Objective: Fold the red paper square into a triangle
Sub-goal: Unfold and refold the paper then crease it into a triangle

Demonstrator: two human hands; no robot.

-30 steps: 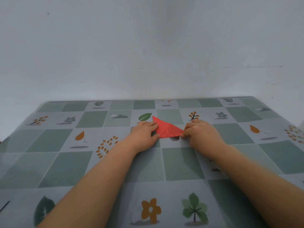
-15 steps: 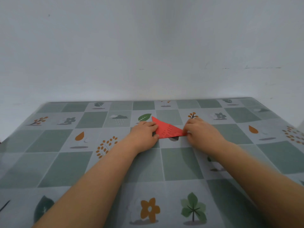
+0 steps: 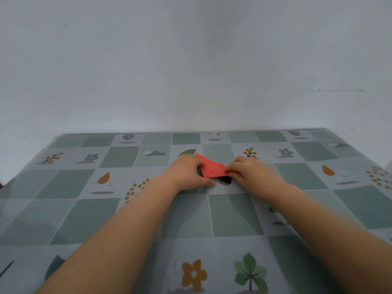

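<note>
We look down at a bench [image 3: 63,219] w/ a checkered cover: green squares alternating w/ grey ones printed w/ leaves, raindrops, flowers. Behind it, a plain pale wall [image 3: 191,60].

From the left, our bare forearm reaches in toward the bench centre. Left hand [image 3: 188,172] lies knuckles-up, fingers curled onto the left edge of the red paper [image 3: 212,168], thumb stretched along the bench just below it; grip narrow, pressing the sheet rather than lifting it, as far as we can tell.

The paper sits mid-bench between both hands, already a folded triangle shape, far corner pointing up-left near a green leaf print [image 3: 187,152]. Its near edge looks raised a bit, w/ a dark shadow under the right part.

Right hand [image 3: 252,172] comes in from the right, fingertips [image 3: 230,169] pinched on the paper's right corner; grip closed on that corner.
</note>
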